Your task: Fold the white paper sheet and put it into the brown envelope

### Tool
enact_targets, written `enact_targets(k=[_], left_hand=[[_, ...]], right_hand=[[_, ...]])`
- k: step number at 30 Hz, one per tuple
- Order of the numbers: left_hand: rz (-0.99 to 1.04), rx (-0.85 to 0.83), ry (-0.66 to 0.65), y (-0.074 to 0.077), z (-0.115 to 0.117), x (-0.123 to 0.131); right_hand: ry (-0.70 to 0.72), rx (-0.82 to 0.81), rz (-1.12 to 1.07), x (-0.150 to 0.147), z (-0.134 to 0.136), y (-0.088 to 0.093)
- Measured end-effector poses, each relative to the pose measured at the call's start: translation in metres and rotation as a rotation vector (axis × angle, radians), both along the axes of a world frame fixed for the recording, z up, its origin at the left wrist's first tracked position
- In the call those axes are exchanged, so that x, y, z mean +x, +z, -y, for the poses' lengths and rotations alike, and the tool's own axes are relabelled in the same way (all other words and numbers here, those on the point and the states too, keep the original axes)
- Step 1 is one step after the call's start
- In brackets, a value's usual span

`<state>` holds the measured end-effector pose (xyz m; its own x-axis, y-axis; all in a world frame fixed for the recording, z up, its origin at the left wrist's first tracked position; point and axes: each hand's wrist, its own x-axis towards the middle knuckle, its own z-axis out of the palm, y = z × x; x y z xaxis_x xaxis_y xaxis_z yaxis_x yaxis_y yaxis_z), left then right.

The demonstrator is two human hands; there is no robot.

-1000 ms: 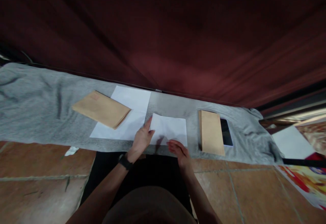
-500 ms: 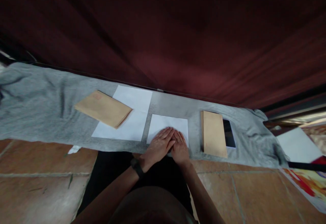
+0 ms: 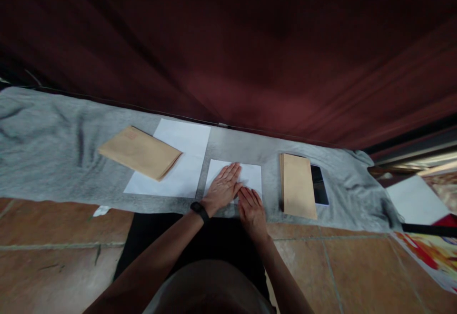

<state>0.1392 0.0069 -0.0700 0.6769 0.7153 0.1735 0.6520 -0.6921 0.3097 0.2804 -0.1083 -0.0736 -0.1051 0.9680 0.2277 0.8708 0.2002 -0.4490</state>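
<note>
Grey cloth (image 3: 246, 145) is covering a long, narrow surface, wrinkling towards its 2 ends, while a dark red hanging (image 3: 250, 56) is filling the space behind it and brownish-orange floor tiles (image 3: 64, 276) are showing along the near side. On the cloth, 2 white papers are lying: 1 larger sheet (image 3: 191, 147) to the left, and 1 smaller white paper (image 3: 253, 173) at the middle, directly in front of the person. 2 brown paper stacks are flanking it, the left stack (image 3: 141, 152) overlapping the larger sheet at a slant and the right stack (image 3: 299, 185) partly covering 1 dark flat device (image 3: 320, 185) (how many pieces each stack is holding, I cannot tell). The 2 hands are resting on the smaller paper: the left hand (image 3: 223, 187), with 1 black wristband (image 3: 200, 211) at its wrist, is lying palm down, fingers extended and unclenched; the right hand (image 3: 253, 213) is sitting just beside it at the near edge, fingers also loosely straight. 1 white scrap (image 3: 102, 210) is lying on the floor.
</note>
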Motion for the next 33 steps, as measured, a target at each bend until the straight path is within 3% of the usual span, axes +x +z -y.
enact_targets(k=[11,17,23,33], left_hand=[[-0.034,0.028,0.111,0.002,0.0,0.002],[-0.048,0.025,0.105,0.005,0.009,-0.005],[-0.05,0.021,0.088,0.006,0.019,-0.016],[-0.023,0.046,0.172,-0.001,0.029,-0.017]], right_hand=[[-0.031,-0.002,-0.115,-0.001,-0.002,0.004],[-0.146,0.024,-0.247,-0.007,-0.027,0.006],[-0.041,-0.014,-0.151,-0.013,-0.058,0.008],[-0.064,-0.008,0.098,-0.015,-0.073,0.004]])
